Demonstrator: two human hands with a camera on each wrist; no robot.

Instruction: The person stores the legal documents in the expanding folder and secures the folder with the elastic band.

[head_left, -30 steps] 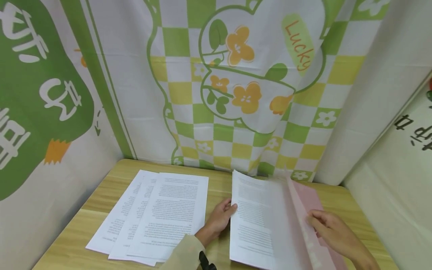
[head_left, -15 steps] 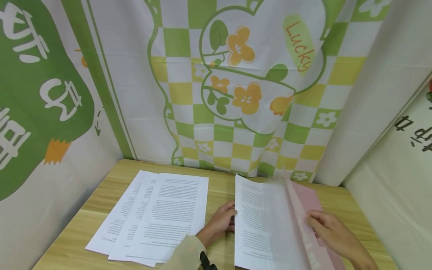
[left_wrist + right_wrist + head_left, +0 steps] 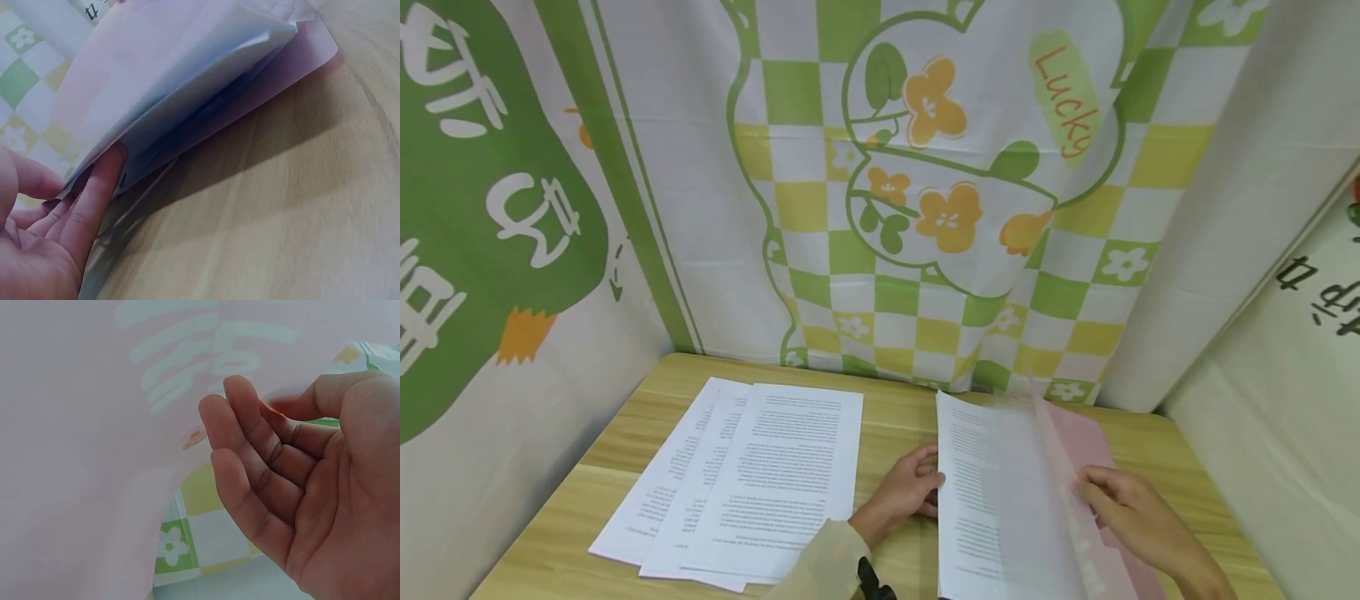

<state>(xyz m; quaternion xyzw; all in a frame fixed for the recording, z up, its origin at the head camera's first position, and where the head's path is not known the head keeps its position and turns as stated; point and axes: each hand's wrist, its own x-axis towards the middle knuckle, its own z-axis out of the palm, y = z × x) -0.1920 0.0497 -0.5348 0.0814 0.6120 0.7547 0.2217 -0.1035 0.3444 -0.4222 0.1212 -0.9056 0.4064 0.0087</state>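
A pink folder (image 3: pixel 1086 437) with a thin translucent pink flap stands partly open at the right of the table. White printed sheets (image 3: pixel 967 500) slant inside it, partly covered by the flap. My left hand (image 3: pixel 904 490) pinches the sheets' left edge; the left wrist view has its thumb on one face and fingers (image 3: pixel 94 206) behind. My right hand (image 3: pixel 1131 510) pinches the edge of the folder's raised cover. In the right wrist view that cover (image 3: pixel 69 456) bears pale lettering, and the thumb's grip is partly hidden.
Several printed pages (image 3: pixel 775 483) lie fanned out at the left of the wooden table (image 3: pixel 617 442). A green and yellow checked curtain (image 3: pixel 857 292) hangs along the back edge. More cloth closes in both sides.
My left hand has moved right, bringing the sheets' left edge further into the folder beneath the flap. The right hand holds nearly still on the cover.
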